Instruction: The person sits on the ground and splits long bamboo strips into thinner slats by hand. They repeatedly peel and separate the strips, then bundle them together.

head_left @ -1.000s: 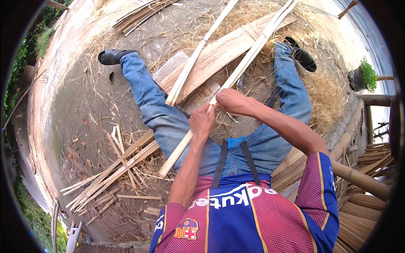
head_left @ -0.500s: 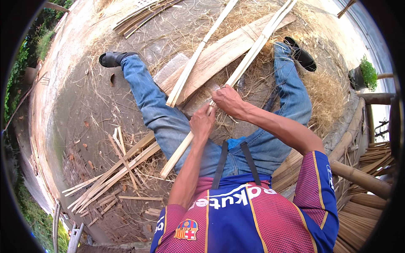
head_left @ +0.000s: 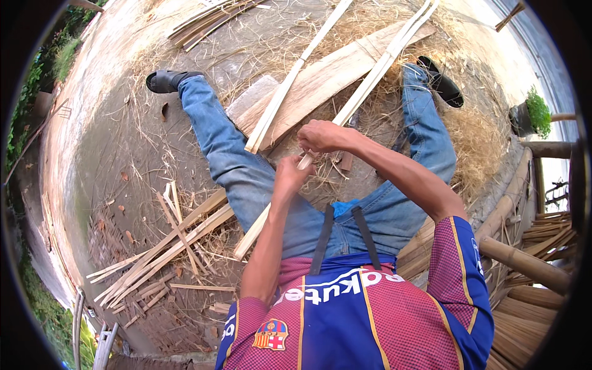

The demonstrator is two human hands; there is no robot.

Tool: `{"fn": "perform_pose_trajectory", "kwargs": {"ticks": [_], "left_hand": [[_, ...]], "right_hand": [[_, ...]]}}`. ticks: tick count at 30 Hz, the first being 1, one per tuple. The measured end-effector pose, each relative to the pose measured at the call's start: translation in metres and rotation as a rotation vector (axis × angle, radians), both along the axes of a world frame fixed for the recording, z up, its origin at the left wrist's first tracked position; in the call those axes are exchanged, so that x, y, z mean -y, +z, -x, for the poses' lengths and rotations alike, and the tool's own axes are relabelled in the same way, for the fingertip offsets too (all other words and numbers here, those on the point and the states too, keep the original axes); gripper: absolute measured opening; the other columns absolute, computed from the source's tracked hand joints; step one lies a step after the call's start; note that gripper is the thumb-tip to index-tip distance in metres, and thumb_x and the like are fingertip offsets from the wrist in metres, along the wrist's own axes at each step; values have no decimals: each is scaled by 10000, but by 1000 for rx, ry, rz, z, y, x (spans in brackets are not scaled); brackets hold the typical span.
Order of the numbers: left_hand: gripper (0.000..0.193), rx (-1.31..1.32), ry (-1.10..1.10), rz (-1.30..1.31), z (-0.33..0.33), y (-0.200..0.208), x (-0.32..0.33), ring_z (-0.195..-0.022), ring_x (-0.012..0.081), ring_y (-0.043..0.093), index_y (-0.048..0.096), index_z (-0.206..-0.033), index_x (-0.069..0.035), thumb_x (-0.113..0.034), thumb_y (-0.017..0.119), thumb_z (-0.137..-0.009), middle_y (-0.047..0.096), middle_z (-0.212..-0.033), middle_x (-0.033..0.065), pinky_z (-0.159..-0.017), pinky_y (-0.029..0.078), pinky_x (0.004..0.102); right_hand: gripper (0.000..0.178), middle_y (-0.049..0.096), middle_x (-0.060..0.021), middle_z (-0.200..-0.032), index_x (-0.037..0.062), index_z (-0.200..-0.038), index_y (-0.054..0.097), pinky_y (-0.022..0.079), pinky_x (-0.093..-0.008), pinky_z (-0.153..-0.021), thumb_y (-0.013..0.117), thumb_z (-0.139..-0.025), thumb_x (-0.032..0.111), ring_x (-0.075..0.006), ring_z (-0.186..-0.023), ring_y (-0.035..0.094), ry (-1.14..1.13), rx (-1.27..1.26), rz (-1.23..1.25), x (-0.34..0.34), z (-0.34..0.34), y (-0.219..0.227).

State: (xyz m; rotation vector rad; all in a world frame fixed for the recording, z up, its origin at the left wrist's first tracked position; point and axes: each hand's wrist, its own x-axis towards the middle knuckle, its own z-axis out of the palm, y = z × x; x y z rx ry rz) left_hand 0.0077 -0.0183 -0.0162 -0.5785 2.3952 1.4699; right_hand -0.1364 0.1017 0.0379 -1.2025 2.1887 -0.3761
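Note:
A long bundle of pale split bamboo strips [head_left: 387, 58] runs slantwise between my legs, from the far right down over my left thigh. My left hand [head_left: 292, 174] is closed around its near part, the fingers wrapped on the strips. Just beyond it, my right hand [head_left: 322, 135] is closed at the bundle too, bent at the wrist, with its fingertips partly hidden. Left of it, a second pale strip bundle [head_left: 287, 92] lies across a broad wooden board [head_left: 336, 74]. A small brown piece [head_left: 347, 160] shows below my right wrist; its kind cannot be made out.
A grey stone block [head_left: 253, 95] sits under the board's near end. Several cut strips [head_left: 172, 250] lie piled left of my left thigh. Darker strips [head_left: 213, 21] lie far ahead. Straw-like shavings [head_left: 478, 145] cover the ground. Bamboo poles [head_left: 524, 262] and a potted plant [head_left: 530, 114] stand right.
My right hand has shifted left and slightly away from me, turning at the wrist over the bundle. My left hand has moved only a little. The small brown piece has come into view.

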Motion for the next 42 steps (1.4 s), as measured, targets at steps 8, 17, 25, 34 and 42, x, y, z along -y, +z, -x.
{"fn": "perform_pose_trajectory", "kwargs": {"ticks": [8,17,25,34,42], "left_hand": [[376,-65,16,108,-5,5,-5,-658,188,659,728,-996,24,-242,803,-740,706,-733,134,-635,503,360],[371,-673,100,194,1,5,-21,-700,194,664,709,-1103,-23,-259,792,-829,733,-835,123,-677,516,362],[199,-173,158,10,27,45,-30,-705,127,644,755,-979,-18,-190,741,-880,733,-822,103,-663,507,301],[189,-394,371,-35,20,-2,-32,-691,135,678,744,-945,-7,-190,719,-901,739,-800,75,-661,521,300],[187,-387,395,-71,17,7,-35,-704,122,658,738,-950,5,-177,717,-910,728,-789,65,-673,513,291]], "right_hand": [[188,672,-210,-824,-17,-877,641,528,-487,-743,617,-842,165,-393,-857,661,-10,-147,191,-11,0,-22],[213,645,-230,-783,-19,-881,590,488,-522,-737,615,-920,190,-422,-829,644,-337,-102,233,-52,-32,-9],[274,672,-178,-888,38,-879,704,513,-459,-754,686,-903,310,-362,-873,667,-389,-95,275,-58,-9,-15],[569,619,-213,-1046,-29,-1250,553,530,-461,-859,700,-899,394,-378,-1004,649,-1194,-219,382,-90,24,-38],[683,539,-307,-1185,-103,-1281,418,540,-524,-877,776,-806,233,-450,-1036,636,-1343,-150,263,-58,31,-49]]}}
